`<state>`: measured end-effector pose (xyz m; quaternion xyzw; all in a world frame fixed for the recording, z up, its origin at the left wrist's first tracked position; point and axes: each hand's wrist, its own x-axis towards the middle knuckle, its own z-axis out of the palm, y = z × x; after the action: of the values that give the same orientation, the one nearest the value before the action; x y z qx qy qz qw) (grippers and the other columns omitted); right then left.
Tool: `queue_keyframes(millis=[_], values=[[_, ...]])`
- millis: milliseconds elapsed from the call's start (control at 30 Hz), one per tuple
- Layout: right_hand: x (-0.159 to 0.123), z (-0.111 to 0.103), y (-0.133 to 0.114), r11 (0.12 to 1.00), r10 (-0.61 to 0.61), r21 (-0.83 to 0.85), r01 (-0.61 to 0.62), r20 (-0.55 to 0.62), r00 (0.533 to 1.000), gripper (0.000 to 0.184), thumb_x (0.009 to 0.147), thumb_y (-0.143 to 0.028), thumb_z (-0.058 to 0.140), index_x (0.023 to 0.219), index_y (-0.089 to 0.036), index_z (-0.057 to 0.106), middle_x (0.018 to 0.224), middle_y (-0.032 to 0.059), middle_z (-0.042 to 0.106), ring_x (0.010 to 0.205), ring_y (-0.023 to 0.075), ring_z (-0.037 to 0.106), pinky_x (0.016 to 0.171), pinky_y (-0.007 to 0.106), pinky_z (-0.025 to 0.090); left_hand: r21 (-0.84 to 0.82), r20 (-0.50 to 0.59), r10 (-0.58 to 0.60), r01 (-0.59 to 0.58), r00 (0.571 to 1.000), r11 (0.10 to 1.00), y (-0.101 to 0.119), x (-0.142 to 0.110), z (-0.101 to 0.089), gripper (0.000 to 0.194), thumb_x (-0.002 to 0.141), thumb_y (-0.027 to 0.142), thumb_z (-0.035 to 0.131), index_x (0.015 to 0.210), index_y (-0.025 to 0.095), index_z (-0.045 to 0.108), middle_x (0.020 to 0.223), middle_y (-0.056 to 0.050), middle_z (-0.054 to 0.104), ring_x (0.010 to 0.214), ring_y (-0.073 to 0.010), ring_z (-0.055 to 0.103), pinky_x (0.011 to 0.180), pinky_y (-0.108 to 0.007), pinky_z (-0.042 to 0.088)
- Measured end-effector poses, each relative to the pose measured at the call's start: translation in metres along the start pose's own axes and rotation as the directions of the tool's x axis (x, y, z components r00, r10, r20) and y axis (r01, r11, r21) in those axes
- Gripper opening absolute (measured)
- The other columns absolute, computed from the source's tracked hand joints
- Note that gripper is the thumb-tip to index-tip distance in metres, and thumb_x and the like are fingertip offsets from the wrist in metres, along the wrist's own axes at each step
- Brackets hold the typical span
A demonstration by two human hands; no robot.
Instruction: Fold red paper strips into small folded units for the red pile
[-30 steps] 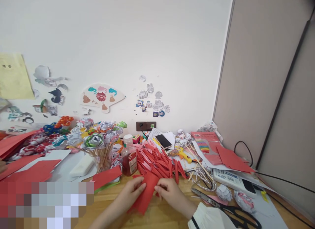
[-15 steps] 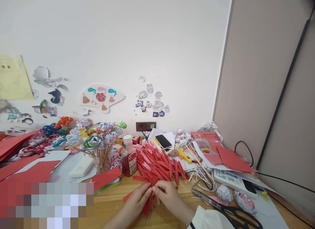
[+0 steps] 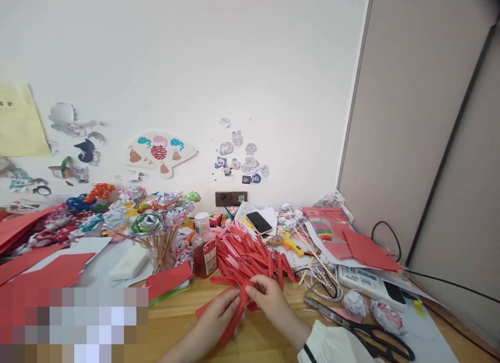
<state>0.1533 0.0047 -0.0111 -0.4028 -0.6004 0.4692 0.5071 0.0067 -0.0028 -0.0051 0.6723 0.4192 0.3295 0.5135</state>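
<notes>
Low in the middle of the head view, both my hands pinch one folded strip of red paper (image 3: 233, 318) above the wooden table (image 3: 172, 324). My left hand (image 3: 216, 315) grips its left side, fingers closed on the paper. My right hand (image 3: 269, 300) holds the top end, fingers curled round it, with a white sleeve (image 3: 332, 345) at the wrist. Just behind the hands lies a heap of folded red paper strips (image 3: 246, 251).
A red-liquid bottle (image 3: 203, 246) and a jar of paper flowers on sticks (image 3: 156, 222) stand left of the heap. Black scissors (image 3: 367, 334), a bead string, a phone (image 3: 259, 222), crumpled paper and cables lie to the right. Red sheets (image 3: 50, 266) cover the left.
The red paper was wide and flat a second ago; now it is folded into a narrow strip. My hands have come closer together and my right hand has risen slightly.
</notes>
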Motion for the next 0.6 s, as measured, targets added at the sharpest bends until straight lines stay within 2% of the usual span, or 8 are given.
queue_keyframes(millis=[133,300,400,600], values=[[0.000,0.002,-0.001,1.000,0.011,0.022,-0.011,-0.009,1.000,0.027,0.067,-0.041,0.054,0.064,-0.015,0.051,0.054,-0.0037,0.043,0.048,0.0090,0.044,0.046,0.021,0.041,-0.021,-0.002,-0.015,0.015,1.000,1.000,-0.002,0.000,0.004,0.034,0.074,0.051,0.038,0.071,0.017,0.043,0.056,0.003,0.049,0.039,-0.0076,0.045,0.037,-0.019,0.036],[0.000,0.002,0.002,1.000,-0.001,0.004,0.002,-0.053,0.999,0.028,0.068,-0.042,0.053,0.064,-0.015,0.052,0.054,-0.0034,0.045,0.048,0.0088,0.044,0.045,0.019,0.039,-0.026,0.059,0.020,-0.019,0.998,0.999,0.002,-0.004,0.007,0.028,0.075,0.046,0.041,0.074,0.018,0.041,0.059,0.003,0.050,0.043,-0.0070,0.045,0.040,-0.019,0.037],[0.001,0.001,0.004,1.000,0.017,0.014,-0.016,-0.057,0.998,0.027,0.068,-0.042,0.053,0.065,-0.015,0.053,0.054,-0.0034,0.045,0.047,0.0088,0.044,0.045,0.020,0.039,-0.046,0.077,0.000,0.004,0.997,0.999,-0.002,-0.005,0.007,0.027,0.077,0.045,0.037,0.078,0.019,0.042,0.061,0.003,0.052,0.042,-0.0070,0.045,0.039,-0.018,0.035],[0.000,0.003,0.002,0.998,0.026,0.057,-0.025,-0.022,0.999,0.025,0.069,-0.040,0.053,0.070,-0.015,0.053,0.055,-0.0033,0.047,0.047,0.0088,0.046,0.046,0.020,0.038,-0.045,-0.030,-0.022,0.021,0.999,0.999,-0.021,0.001,0.008,0.033,0.076,0.049,0.035,0.081,0.018,0.045,0.055,0.005,0.046,0.039,-0.0058,0.038,0.037,-0.018,0.029]])
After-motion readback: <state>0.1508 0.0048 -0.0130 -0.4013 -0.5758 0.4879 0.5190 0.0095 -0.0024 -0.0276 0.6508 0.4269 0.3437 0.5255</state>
